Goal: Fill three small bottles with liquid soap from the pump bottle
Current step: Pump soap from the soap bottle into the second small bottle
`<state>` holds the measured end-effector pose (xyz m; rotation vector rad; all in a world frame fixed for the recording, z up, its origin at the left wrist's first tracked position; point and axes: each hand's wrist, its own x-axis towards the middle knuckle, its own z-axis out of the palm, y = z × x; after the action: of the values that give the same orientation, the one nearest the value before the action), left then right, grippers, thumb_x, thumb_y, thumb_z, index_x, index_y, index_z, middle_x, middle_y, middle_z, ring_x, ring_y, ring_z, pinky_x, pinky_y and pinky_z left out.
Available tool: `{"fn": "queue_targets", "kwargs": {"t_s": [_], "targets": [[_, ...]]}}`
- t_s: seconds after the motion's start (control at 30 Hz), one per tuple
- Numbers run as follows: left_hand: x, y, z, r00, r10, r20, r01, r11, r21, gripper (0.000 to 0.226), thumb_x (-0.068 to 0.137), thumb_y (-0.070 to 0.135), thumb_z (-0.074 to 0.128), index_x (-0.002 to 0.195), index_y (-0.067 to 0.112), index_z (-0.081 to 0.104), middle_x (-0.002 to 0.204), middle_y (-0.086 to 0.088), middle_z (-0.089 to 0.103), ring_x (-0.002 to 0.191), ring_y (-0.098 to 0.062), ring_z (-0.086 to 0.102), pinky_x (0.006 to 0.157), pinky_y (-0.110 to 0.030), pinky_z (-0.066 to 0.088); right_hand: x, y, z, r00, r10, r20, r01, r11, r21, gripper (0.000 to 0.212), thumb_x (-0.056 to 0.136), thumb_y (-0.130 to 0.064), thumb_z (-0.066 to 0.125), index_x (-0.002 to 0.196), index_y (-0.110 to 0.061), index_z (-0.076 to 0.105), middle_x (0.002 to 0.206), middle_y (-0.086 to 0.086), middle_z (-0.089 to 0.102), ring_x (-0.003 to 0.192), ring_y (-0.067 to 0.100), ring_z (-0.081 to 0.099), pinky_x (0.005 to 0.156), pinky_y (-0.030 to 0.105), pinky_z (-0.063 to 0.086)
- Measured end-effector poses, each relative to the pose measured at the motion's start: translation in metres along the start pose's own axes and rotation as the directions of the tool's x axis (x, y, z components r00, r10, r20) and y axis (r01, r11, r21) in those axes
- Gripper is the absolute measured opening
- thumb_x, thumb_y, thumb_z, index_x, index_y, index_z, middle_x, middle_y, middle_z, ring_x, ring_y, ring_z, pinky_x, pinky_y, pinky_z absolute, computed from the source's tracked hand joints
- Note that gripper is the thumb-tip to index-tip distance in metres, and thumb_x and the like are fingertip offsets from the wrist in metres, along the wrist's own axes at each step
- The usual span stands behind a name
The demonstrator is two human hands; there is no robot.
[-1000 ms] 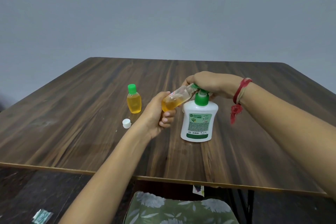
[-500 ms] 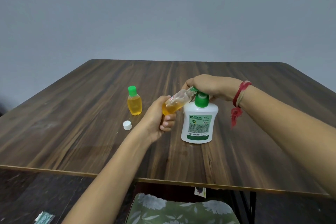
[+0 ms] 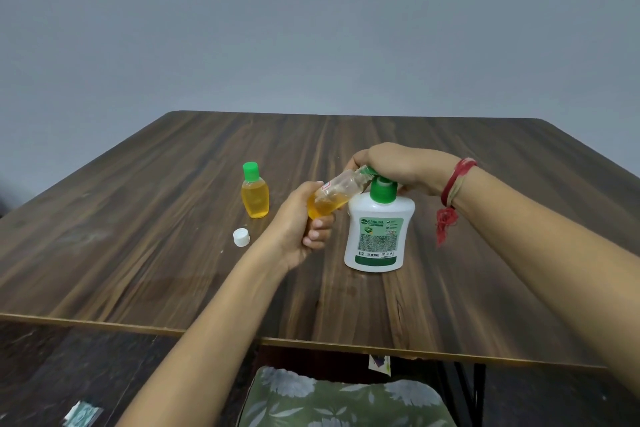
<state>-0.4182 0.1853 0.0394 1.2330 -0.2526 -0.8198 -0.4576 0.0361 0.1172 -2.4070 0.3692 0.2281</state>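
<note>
Plain grey wall backs a dark wood-grain table (image 3: pixel 138 253), and from my seat at the controls I see both forearms reaching in over its near edge.

My left arm comes up from the near edge at a slant, wrist bent. The left hand (image 3: pixel 299 224) has its fingers curled tight round the base of a small clear plastic bottle (image 3: pixel 337 194), which holds amber liquid in its lower part. That bottle is tilted, neck pointing up and to the right, its mouth right at the green nozzle.

My right arm crosses in from the right edge, a red thread wristband (image 3: pixel 453 191) on the wrist. The right hand (image 3: pixel 398 166) lies palm down on top of the white pump bottle (image 3: pixel 377 236), fingers bent over its green pump head. I cannot tell how far the head is pressed down. The pump bottle stands upright near the table's middle, a little toward the near edge.

Toward the left edge from my left hand stands a second small bottle with a green cap (image 3: pixel 255 196), full of amber liquid. A loose white screw cap (image 3: pixel 241 237) lies just beside it, on the near-edge side.

Below the near edge shows a green floral cushion (image 3: pixel 346 402).
</note>
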Motion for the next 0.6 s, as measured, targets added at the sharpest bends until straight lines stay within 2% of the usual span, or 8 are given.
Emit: {"fn": "queue_targets", "kwargs": {"t_s": [0.07, 0.13, 0.2, 0.33, 0.4, 0.5, 0.6], "targets": [[-0.0007, -0.0013, 0.0006, 1.0, -0.008, 0.006, 0.008, 1.0, 0.003, 0.041, 0.097, 0.038, 0.032, 0.063, 0.017, 0.042, 0.039, 0.005, 0.029, 0.028, -0.004, 0.025, 0.027, -0.012, 0.017, -0.0013, -0.001, -0.0011, 1.0, 0.006, 0.003, -0.006, 1.0, -0.014, 0.029, 0.09, -0.015, 0.037, 0.085, -0.026, 0.063, 0.085, 0.002, 0.062, 0.079, 0.02, 0.051, 0.075, 0.037, 0.04], [-0.0013, 0.0006, 0.0026, 1.0, -0.002, 0.013, 0.002, 1.0, 0.005, 0.039, 0.097, 0.038, 0.033, 0.066, 0.017, 0.043, 0.039, 0.005, 0.029, 0.028, -0.004, 0.025, 0.027, -0.012, 0.016, -0.0023, -0.0029, -0.0051, 1.0, 0.01, 0.006, -0.01, 0.999, -0.038, 0.028, 0.09, -0.018, 0.038, 0.088, -0.025, 0.065, 0.077, -0.003, 0.066, 0.078, 0.018, 0.051, 0.081, 0.04, 0.041], [-0.0012, 0.0029, 0.0031, 1.0, 0.007, 0.007, -0.007, 1.0, 0.001, 0.038, 0.097, 0.038, 0.033, 0.067, 0.017, 0.043, 0.039, 0.006, 0.028, 0.028, -0.004, 0.024, 0.028, -0.012, 0.015, -0.0015, -0.0033, -0.0061, 1.0, 0.014, 0.008, -0.014, 0.999, -0.032, 0.028, 0.091, -0.018, 0.038, 0.088, -0.024, 0.065, 0.068, -0.007, 0.066, 0.076, 0.016, 0.051, 0.08, 0.039, 0.039], [-0.0008, -0.0016, 0.0006, 1.0, -0.003, 0.004, 0.003, 1.0, -0.002, 0.041, 0.097, 0.038, 0.032, 0.065, 0.016, 0.043, 0.039, 0.005, 0.028, 0.028, -0.004, 0.024, 0.028, -0.011, 0.016, -0.0012, -0.0008, 0.0022, 1.0, -0.006, -0.009, 0.006, 1.0, -0.01, 0.028, 0.089, -0.012, 0.038, 0.085, -0.021, 0.064, 0.088, 0.005, 0.061, 0.082, 0.022, 0.05, 0.077, 0.038, 0.04], [-0.0006, -0.0029, 0.0025, 1.0, -0.01, 0.009, 0.01, 1.0, -0.002, 0.041, 0.097, 0.037, 0.031, 0.065, 0.014, 0.044, 0.038, 0.005, 0.028, 0.028, -0.004, 0.024, 0.028, -0.011, 0.014, -0.0013, -0.0017, 0.0005, 1.0, 0.0, -0.017, -0.001, 1.0, -0.024, 0.028, 0.09, -0.014, 0.038, 0.087, -0.021, 0.065, 0.087, 0.005, 0.063, 0.082, 0.023, 0.051, 0.078, 0.038, 0.04], [0.0009, 0.001, 0.0049, 1.0, 0.006, 0.018, -0.006, 1.0, -0.011, 0.039, 0.097, 0.036, 0.031, 0.066, 0.016, 0.043, 0.038, 0.005, 0.028, 0.028, -0.004, 0.023, 0.029, -0.012, 0.012, 0.0001, -0.0031, -0.0046, 1.0, 0.008, -0.021, -0.009, 1.0, -0.023, 0.031, 0.091, -0.016, 0.037, 0.098, -0.019, 0.067, 0.073, -0.004, 0.066, 0.079, 0.018, 0.051, 0.081, 0.039, 0.04], [0.002, 0.0016, 0.0022, 1.0, -0.002, 0.003, 0.002, 1.0, -0.01, 0.039, 0.097, 0.037, 0.032, 0.064, 0.017, 0.04, 0.038, 0.005, 0.028, 0.028, -0.004, 0.023, 0.028, -0.011, 0.013, 0.0023, 0.001, -0.0002, 0.999, -0.002, -0.035, 0.004, 0.998, 0.056, 0.029, 0.09, -0.017, 0.037, 0.087, -0.027, 0.065, 0.084, 0.001, 0.067, 0.082, 0.021, 0.055, 0.082, 0.04, 0.042]]}}
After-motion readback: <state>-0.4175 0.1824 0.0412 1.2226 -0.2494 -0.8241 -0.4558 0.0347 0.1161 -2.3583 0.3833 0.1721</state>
